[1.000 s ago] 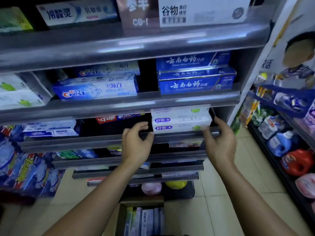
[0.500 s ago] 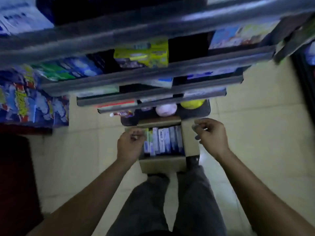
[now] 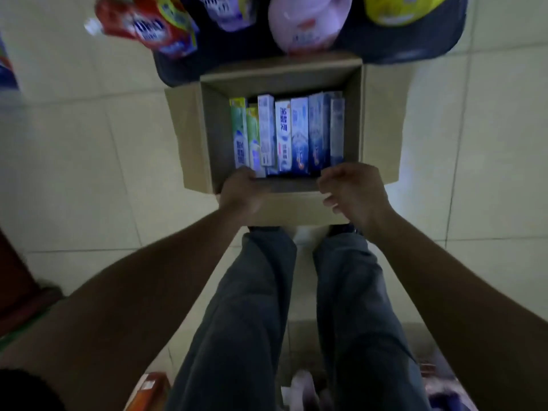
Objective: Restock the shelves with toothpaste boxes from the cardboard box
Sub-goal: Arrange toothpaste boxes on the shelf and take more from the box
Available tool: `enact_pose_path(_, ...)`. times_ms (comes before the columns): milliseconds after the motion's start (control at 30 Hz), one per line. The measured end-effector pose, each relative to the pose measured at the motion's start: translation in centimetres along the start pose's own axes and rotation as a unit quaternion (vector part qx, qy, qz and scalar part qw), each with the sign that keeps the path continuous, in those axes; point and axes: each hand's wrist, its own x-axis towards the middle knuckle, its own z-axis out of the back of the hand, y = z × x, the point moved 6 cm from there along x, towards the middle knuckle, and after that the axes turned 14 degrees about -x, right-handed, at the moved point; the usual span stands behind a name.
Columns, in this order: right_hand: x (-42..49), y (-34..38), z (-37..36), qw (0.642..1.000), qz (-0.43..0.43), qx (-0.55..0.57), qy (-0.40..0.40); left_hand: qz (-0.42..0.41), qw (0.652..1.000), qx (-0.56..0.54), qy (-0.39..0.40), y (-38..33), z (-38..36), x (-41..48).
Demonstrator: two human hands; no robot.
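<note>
The cardboard box [image 3: 278, 137] is sitting open on the tiled floor [image 3: 74, 161] directly in front of the person's feet, its flaps folded outward so the contents are reachable from above. Inside, the toothpaste boxes [image 3: 286, 134] are standing on edge in a tight row, narrow faces up, green ones at the left and blue and white ones toward the right; packed this way, each can probably be pinched by its end and drawn straight up without disturbing its neighbours. Beyond the box, a dark tray [image 3: 394, 46] is carrying soft refill pouches, red, pink and yellow.

Both arms are reaching down and forward, past the trouser legs, to the near edge of the box. The left hand [image 3: 241, 192] is hanging over the near left corner, knuckles up, its fingers curling downward just at the ends of the green boxes; whether they are already clamping one is hidden by the back of the hand. The right hand [image 3: 353, 192] is hovering at the near right corner with its fingers loosely curled and holding nothing that shows, just beside the blue boxes. The reach looks like the start of a pick.
</note>
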Motion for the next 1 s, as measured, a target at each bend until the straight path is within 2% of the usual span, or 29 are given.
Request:
enact_pose_path(167, 5.9, -1.9, -0.1, 0.998, 0.048, -0.037, -0.031, 0.004, 0.995, 0.100, 0.022, 1.8, -6.5, 9.2)
enact_pose_path(267, 8.2, -2.8, -0.4, 0.998, 0.053, -0.017, -0.032, 0.028, 0.992, 0.115, 0.044, 2.0, -10.0, 12.8)
enact_pose_path(400, 10.3, -4.1, -0.9, 0.999, 0.042, -0.014, -0.012, 0.074, 0.994, 0.063, 0.044, 1.7, -13.8, 16.0)
enact_pose_path(533, 11.2, -5.1, -0.6, 0.999, 0.031, -0.019, -0.013, 0.149, 0.984, -0.100, -0.012, 1.9, -15.5, 16.6)
enact_pose_path(600, 11.3, -5.3, -0.4, 0.999, 0.029, -0.013, -0.010, 0.162, 0.973, -0.163, -0.029, 2.2, -15.3, 16.4)
enact_pose_path(700, 11.2, -4.9, -0.2, 1.000, 0.023, -0.002, -0.008, 0.159, 0.962, -0.222, -0.008, 2.6, -14.1, 16.5)
enact_pose_path(767, 11.1, -4.4, -0.1, 1.000, 0.018, -0.003, -0.009, 0.130, 0.965, -0.227, 0.005, 1.9, -12.9, 15.7)
enact_pose_path(867, 11.0, -3.5, 0.0, 1.000, 0.015, -0.014, -0.015, 0.072, 0.985, -0.157, -0.028, -0.3, -9.4, 13.3)
enact_pose_path(933, 11.0, -3.0, -0.5, 1.000, 0.005, -0.013, -0.018, 0.088, 0.978, -0.189, -0.020, -1.1, -8.0, 11.1)
enact_pose_path(1000, 10.9, -2.5, -1.6, 1.000, -0.011, -0.009, -0.008, 0.120, 0.963, -0.239, 0.022, -1.2, -7.5, 8.4)
